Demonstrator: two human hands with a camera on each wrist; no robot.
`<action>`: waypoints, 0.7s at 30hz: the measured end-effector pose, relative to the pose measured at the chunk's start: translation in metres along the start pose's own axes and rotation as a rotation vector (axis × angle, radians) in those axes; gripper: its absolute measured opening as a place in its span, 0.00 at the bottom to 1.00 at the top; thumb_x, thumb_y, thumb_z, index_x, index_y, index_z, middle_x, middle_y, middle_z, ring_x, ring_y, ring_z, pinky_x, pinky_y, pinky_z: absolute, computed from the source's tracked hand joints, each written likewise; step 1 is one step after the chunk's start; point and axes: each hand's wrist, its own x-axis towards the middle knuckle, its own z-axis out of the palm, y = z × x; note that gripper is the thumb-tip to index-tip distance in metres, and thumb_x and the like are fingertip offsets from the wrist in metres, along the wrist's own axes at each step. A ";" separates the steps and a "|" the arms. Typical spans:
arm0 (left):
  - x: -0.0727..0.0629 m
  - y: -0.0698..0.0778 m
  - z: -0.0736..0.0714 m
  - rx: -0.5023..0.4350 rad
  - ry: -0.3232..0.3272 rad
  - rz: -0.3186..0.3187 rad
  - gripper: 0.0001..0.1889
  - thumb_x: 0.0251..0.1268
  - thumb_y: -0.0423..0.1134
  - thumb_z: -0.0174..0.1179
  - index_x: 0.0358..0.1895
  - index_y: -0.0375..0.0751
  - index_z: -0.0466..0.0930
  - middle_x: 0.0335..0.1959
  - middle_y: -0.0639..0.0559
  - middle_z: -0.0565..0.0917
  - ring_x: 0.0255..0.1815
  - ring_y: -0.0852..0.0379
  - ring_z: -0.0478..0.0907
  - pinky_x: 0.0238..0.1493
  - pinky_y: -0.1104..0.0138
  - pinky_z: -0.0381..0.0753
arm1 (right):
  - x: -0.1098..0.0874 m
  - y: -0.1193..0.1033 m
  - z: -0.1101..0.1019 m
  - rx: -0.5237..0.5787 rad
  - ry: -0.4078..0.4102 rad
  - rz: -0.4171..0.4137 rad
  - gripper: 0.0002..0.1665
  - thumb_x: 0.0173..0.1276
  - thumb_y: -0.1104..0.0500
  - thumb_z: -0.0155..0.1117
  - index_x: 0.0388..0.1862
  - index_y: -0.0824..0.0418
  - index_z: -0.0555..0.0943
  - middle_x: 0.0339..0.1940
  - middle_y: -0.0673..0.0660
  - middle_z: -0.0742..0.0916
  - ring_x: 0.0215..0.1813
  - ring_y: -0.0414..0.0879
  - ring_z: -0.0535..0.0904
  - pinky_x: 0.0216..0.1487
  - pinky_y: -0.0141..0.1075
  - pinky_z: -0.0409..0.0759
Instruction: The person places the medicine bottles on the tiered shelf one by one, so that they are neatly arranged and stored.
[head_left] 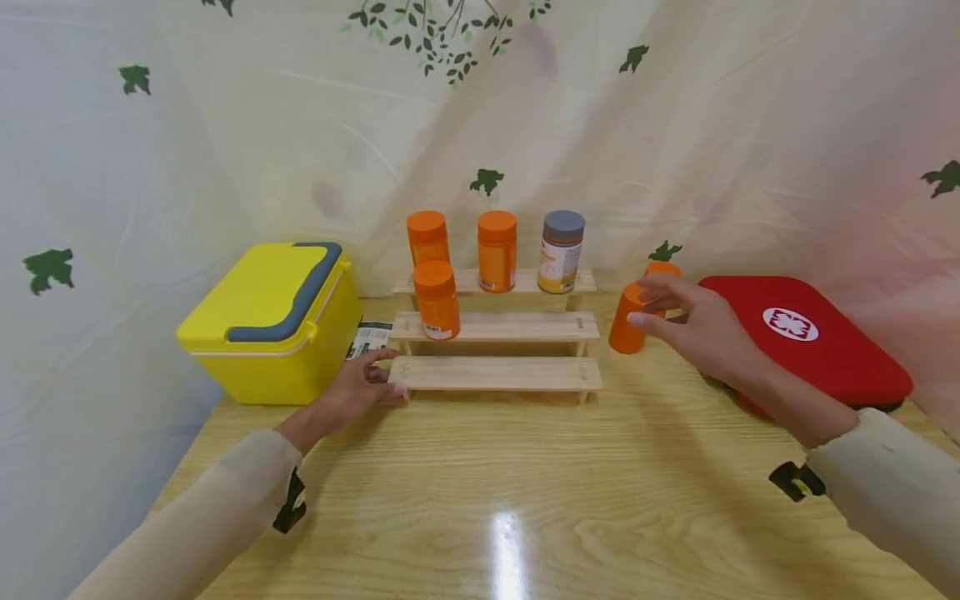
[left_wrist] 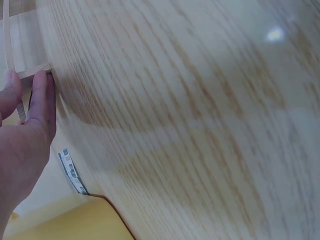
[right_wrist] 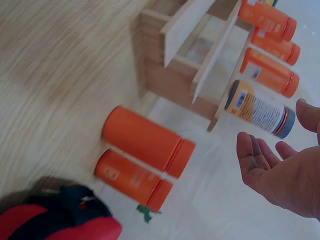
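Observation:
A three-step wooden rack point(head_left: 495, 374) stands mid-table. My left hand point(head_left: 358, 388) holds the left end of its lowest step, thumb and fingers around the board's end in the left wrist view. Two orange bottles point(head_left: 497, 254) and a grey-capped white-and-yellow bottle point(head_left: 561, 257) line the top step. Another orange bottle point(head_left: 438, 304) is at the left of the middle step; the lowest step is bare. Right of the rack, two orange bottles point(right_wrist: 145, 140) stand side by side on the table. My right hand point(head_left: 708, 329) hovers above them, thumb and fingers parted, nothing between them.
At the left sits a yellow box point(head_left: 255, 292) with a grey handle, a printed label strip point(head_left: 371, 337) beside it. A red case point(head_left: 817, 342) with a white emblem lies at the right. Behind everything hangs a leaf-patterned cloth point(head_left: 300, 125).

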 end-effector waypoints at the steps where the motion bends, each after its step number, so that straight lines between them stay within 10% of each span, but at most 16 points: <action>1: 0.000 0.000 0.000 -0.002 0.003 -0.006 0.31 0.62 0.32 0.64 0.68 0.44 0.64 0.43 0.40 0.80 0.37 0.52 0.80 0.48 0.64 0.80 | -0.003 0.003 -0.003 -0.016 0.004 0.012 0.34 0.68 0.48 0.63 0.68 0.59 0.68 0.58 0.62 0.79 0.55 0.55 0.76 0.53 0.47 0.75; 12: -0.003 0.001 0.001 -0.053 -0.011 0.049 0.31 0.63 0.28 0.62 0.69 0.36 0.62 0.41 0.38 0.79 0.37 0.53 0.80 0.45 0.65 0.82 | -0.015 0.038 -0.028 -0.068 -0.004 0.067 0.40 0.67 0.44 0.63 0.71 0.61 0.63 0.59 0.67 0.76 0.57 0.63 0.74 0.38 0.16 0.70; 21: -0.002 0.001 0.002 -0.082 -0.019 0.034 0.31 0.63 0.27 0.61 0.69 0.38 0.62 0.42 0.37 0.79 0.38 0.52 0.81 0.46 0.63 0.83 | -0.002 0.058 -0.034 -0.090 0.010 0.116 0.41 0.68 0.42 0.61 0.71 0.62 0.63 0.59 0.69 0.76 0.58 0.65 0.72 0.52 0.58 0.76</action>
